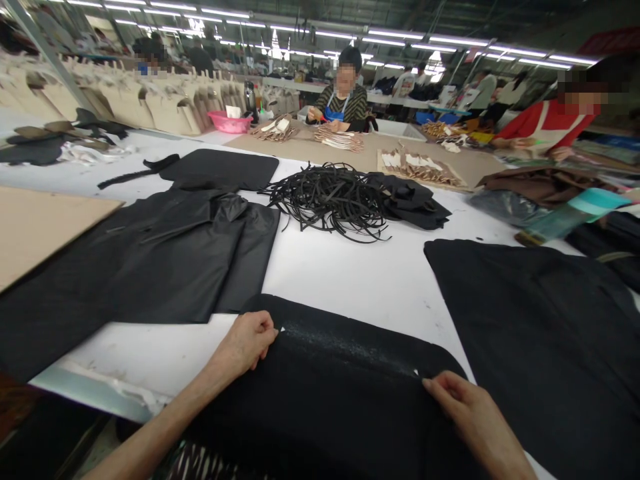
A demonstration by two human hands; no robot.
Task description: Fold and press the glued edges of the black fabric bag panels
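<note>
The frame crops a tan board (45, 227) left of the left hand (250, 339) and a black sheet (545, 333) right of the right hand (460, 399).

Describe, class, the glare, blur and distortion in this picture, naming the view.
Head view: ceiling lights glare white; a speckled shine crosses the black sheet between the left hand and right hand. Head view: the pale bags look soft. Head view: the pole leans, perhaps partly from wide-lens distortion.
</note>
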